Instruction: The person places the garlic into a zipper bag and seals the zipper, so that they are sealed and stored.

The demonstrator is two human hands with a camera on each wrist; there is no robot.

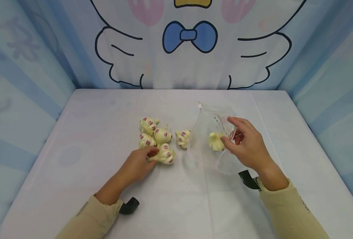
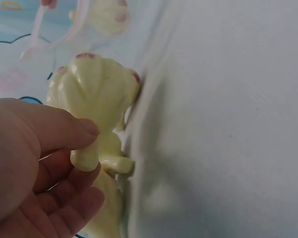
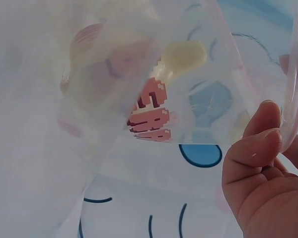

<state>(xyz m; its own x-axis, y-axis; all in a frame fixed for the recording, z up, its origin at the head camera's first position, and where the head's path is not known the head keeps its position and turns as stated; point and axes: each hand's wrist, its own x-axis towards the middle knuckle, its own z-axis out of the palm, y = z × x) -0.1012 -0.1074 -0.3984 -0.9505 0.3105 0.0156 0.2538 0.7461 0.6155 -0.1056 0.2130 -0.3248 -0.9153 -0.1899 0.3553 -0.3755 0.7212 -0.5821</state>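
By its stem, my left hand (image 1: 139, 164) pinches a glossy, pale yellow toy garlic bulb (image 1: 166, 154) with purple marks. Thumb and fingertips on the stem show in the left wrist view. Right behind it, several more garlic bulbs (image 1: 162, 135) lie in a cluster. My right hand (image 1: 251, 144) holds the edge of a clear plastic zip bag (image 1: 204, 122) with reddish print on it. One garlic bulb (image 1: 216, 142) shows through the bag's film beside the right thumb. Another garlic bulb (image 1: 182, 138) lies at the bag's left edge.
A white cloth covers the table (image 1: 75, 186). Patterned curtains (image 1: 21, 99) stand along its left, right and far sides. Each sleeve cuff has a black strap (image 1: 129, 205) sticking out.
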